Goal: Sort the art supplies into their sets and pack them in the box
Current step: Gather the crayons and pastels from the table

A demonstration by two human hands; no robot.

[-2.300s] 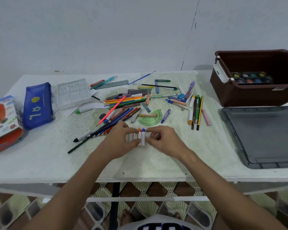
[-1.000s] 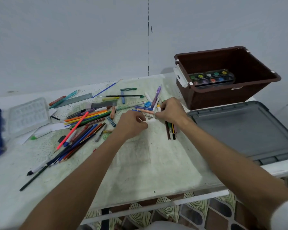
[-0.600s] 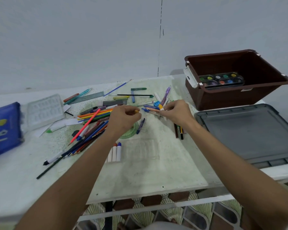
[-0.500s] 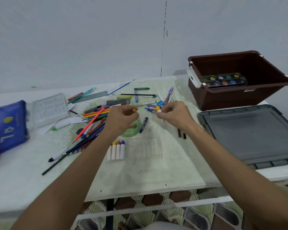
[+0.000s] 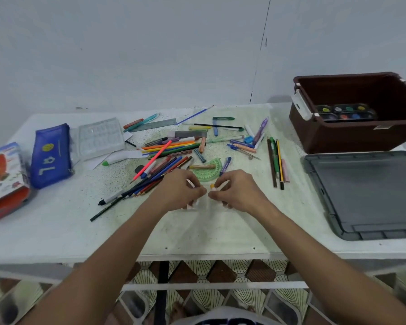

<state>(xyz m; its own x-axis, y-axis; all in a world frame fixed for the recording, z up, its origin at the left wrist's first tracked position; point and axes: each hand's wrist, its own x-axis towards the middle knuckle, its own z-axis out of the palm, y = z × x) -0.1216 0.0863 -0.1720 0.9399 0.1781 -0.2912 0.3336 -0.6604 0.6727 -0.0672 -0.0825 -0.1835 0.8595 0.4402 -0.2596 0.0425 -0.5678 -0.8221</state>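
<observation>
My left hand (image 5: 177, 191) and my right hand (image 5: 238, 192) sit close together at the table's near middle. Each has curled fingers. The right hand pinches a short white crayon with an orange-yellow tip (image 5: 212, 186). A pale crayon stick (image 5: 191, 183) shows between the left hand's fingers. The row of white crayons (image 5: 190, 205) lying on the table is mostly hidden under both hands. The brown box (image 5: 352, 139) stands at the back right with a paint palette (image 5: 345, 112) inside.
A loose pile of pencils and pens (image 5: 167, 156) and a green protractor (image 5: 209, 170) lie just beyond the hands. Three pencils (image 5: 275, 160) lie to the right. A grey lid (image 5: 366, 195) sits right, with a blue pencil case (image 5: 51, 156), a clear tray (image 5: 100, 137) and a red-white pack (image 5: 2, 179) to the left.
Both hands drew back from the pile toward me, each carrying a crayon, and now cover the row of crayons that lay exposed half a second ago.
</observation>
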